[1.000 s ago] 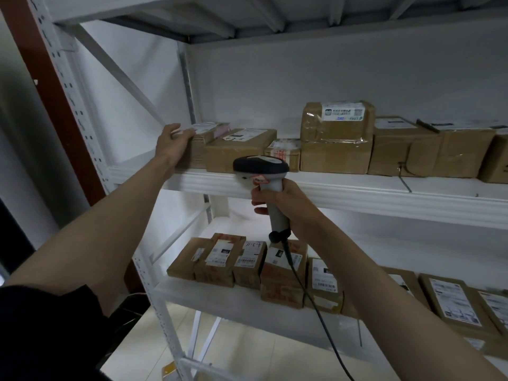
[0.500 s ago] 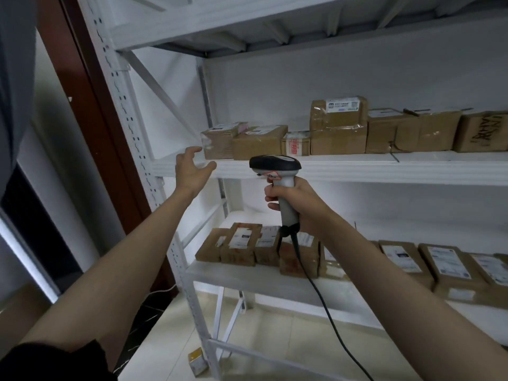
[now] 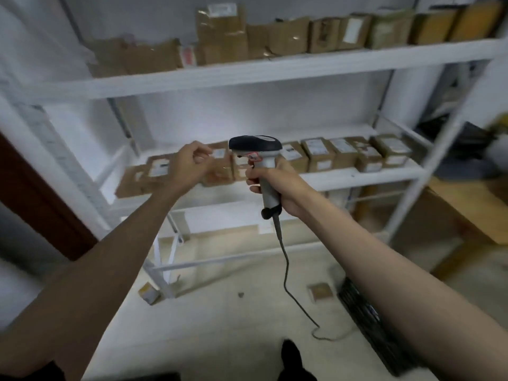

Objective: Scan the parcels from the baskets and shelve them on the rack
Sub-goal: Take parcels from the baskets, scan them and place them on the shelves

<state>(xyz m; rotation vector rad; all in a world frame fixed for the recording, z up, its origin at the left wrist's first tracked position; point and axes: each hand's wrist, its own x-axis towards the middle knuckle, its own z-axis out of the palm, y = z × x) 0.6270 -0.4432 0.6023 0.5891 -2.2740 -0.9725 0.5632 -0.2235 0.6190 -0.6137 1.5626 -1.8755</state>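
Rack (image 3: 247, 75) shelves hold parcels (image 3: 319, 154); right hand (image 3: 277, 185) grips scanner (image 3: 258, 149)

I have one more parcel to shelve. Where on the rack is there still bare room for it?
The lowest shelf looks bare. The upper shelf is packed across; only a bare strip remains left of its parcels. The middle shelf is crowded.

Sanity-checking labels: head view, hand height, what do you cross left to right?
Left hand → scanner → right hand → rack upright
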